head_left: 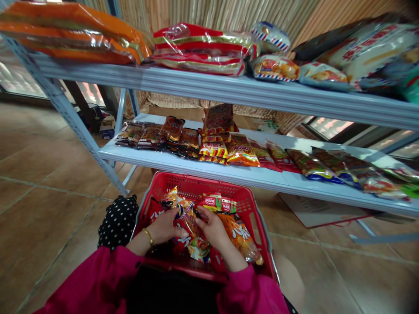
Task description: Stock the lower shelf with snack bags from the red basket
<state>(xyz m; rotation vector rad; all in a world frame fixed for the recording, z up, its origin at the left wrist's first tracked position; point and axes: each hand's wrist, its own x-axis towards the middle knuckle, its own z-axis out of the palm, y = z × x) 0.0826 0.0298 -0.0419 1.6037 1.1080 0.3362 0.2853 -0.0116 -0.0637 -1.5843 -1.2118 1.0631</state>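
Note:
Both my hands are inside a red plastic basket (262,235) of snack bags. My left hand (163,226), with a gold bracelet at the wrist, lies over the bags on the left, thumb and fingers apart. My right hand (214,229) reaches in from the right with its fingers parted and fingertips against the bags. Between the two hands is a shiny orange-and-purple snack bag (189,213). An orange snack bag (237,233) lies right of my right hand, and a red-and-green packet (216,202) is at the basket's far side. Some fingertips are partly hidden among the bags.
A blue-grey metal shelf rack (209,85) stands in front. Its lower shelf (157,160) carries a row of snack packets; larger bags, including an orange bag (75,32), lie on the upper one. A polka-dot cloth (119,221) is left of the basket. Brown tiles (49,209) cover the floor.

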